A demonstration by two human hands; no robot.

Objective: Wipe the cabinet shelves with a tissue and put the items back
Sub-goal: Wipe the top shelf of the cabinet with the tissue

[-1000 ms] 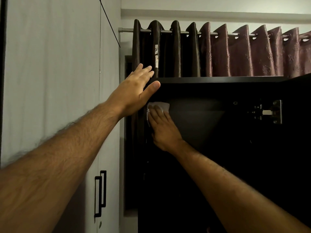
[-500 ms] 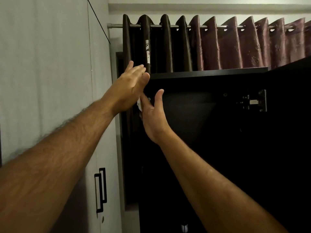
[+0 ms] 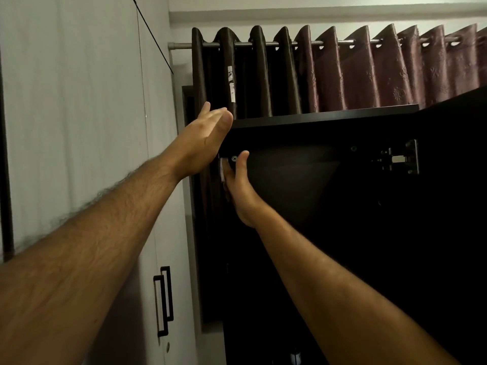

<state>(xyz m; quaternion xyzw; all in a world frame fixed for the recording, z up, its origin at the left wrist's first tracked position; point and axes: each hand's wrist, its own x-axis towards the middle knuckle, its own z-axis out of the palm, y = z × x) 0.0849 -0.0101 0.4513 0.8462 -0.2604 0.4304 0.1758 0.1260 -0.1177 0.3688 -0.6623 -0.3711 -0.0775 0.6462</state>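
Fingers of right hand (image 3: 241,191) press 1 tissue (image 3: 223,169), apparently, on cabinet (image 3: 329,119) wall; left hand (image 3: 200,143) flat, fingers together.

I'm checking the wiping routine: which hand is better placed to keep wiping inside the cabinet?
Right. The right hand presses the tissue against the cabinet's inner left wall, while the left hand rests empty at the top corner.

The right hand (image 3: 241,192) pressed a white tissue (image 3: 223,169) flat against the inner left wall of the dark cabinet (image 3: 329,119), thumb raised beside a screw (image 3: 233,158). Above and left of that grip, the left hand (image 3: 203,143) lay open-fingered against the cabinet's top corner. A maroon curtain (image 3: 355,72) hung beyond.
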